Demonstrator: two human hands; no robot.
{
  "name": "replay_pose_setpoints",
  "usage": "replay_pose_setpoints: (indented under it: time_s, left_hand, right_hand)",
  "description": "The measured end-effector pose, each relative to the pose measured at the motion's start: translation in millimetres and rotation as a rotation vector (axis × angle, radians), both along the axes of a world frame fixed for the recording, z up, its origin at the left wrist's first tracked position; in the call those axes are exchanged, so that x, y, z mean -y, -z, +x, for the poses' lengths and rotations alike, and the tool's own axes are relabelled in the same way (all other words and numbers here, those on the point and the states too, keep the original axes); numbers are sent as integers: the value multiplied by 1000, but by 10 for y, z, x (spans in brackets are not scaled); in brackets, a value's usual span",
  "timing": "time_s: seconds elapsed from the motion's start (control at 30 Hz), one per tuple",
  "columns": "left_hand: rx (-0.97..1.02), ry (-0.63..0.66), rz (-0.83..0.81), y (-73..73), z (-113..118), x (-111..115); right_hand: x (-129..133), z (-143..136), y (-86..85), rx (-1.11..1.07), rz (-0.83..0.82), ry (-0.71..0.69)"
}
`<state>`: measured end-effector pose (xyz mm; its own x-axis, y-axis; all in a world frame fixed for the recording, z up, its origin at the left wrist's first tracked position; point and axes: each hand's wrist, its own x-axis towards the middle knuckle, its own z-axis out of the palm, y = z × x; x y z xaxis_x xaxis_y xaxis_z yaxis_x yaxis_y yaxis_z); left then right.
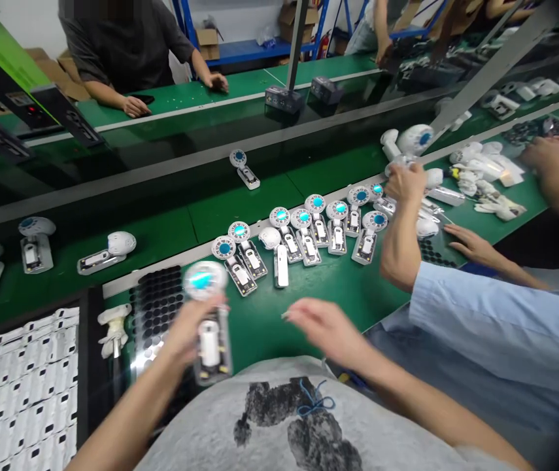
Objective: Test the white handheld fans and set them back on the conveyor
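My left hand [189,327] is closed around a white device [210,345] with a round head and a shiny blue centre. Its rectangular base shows bare electronics and a white inner part, and it is blurred by motion. My right hand [325,327] hovers over the green bench with the fingertips pinched together; whether something small is between them I cannot make out. Beyond my hands stands a group of like devices [307,245], most with blue centres facing up. One white device [282,265] among them lies with its closed white side up.
On the left are a sheet of black round pads [154,301], a brush-like tool in a stained wrapping [114,330] and a tray of white parts [19,386]. A conveyor [161,196] carries several devices. At right, a co-worker's arm [401,229] reaches across the bench.
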<state>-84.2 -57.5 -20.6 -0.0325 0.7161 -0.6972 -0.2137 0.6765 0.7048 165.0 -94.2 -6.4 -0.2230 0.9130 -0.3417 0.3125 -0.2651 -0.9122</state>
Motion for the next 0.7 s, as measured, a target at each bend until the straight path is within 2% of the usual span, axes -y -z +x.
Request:
replay_pose_setpoints:
  time_s: [0.07,0.1,0.17,0.27,0.33,0.37,0.43,0.53,0.57,0.6,0.63,0.7]
  left_hand:
    - [-135,-228,34,104,-308,-112]
    - [-158,-253,45,191,-413,-186]
    - [-213,-190,86,413,-464,-340]
    - [-321,-21,168,734,-225,-534]
    - [-390,63,207,842,-50,-631]
    - [-423,97,225,849,-10,-674]
    - [-552,253,223,769,-57,-772]
    - [-905,772,148,486,-355,-1055]
    - [-1030,921,148,377,-454,-1210]
    - [-1119,998,183,275,-521,-1399]
    - [-1150,984,249,188,-543,-1620]
    - [-1043,785,352,94,-424,-2135]
  right_hand:
    - [-8,291,-5,8,-60,240]
    - [-21,391,10,22,-69,258]
    - [-55,462,74,49,-54,217]
    - [-100,334,203,72,-19,105]
    - [-125,237,268,76,-14,65]
    - [-137,212,289,80,-14,54]
    - [-161,219,316,80,-12,49]
    - [-178,294,370,76,-10,77]
    - [-177,310,405,72,-13,89]
    - [-172,314,449,68,-21,106]
    - [-168,307,499,62,-32,120]
    - [-183,282,589,36,-59,134]
